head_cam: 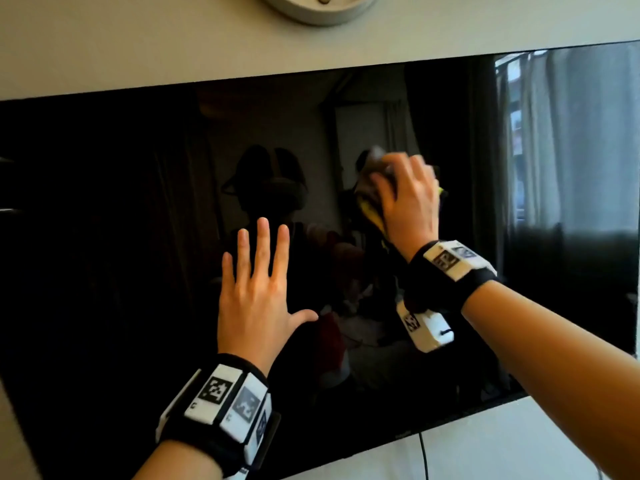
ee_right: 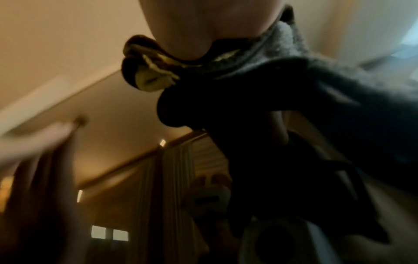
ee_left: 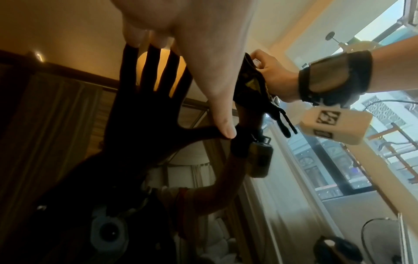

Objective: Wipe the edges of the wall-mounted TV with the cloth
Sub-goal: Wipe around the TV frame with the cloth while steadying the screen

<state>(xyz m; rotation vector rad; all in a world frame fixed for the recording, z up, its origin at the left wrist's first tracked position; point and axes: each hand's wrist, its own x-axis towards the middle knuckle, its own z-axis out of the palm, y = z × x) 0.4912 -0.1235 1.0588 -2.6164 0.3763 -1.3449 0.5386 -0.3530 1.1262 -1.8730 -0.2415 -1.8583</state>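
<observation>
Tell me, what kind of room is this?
Probably a living room or bedroom at home. A big TV hangs on the wall with a round clock above it, and the dark screen mirrors curtains and a window.

Home living room, wall-mounted TV [head_cam: 138, 237], curtains [ee_left: 56, 116]

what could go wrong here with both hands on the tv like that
The left hand lies flat with spread fingers on the TV screen, so it may leave smudges. The right hand presses the bunched cloth mid-screen, away from the edges, which may go unwiped. Pushing on the panel could strain it.
</observation>
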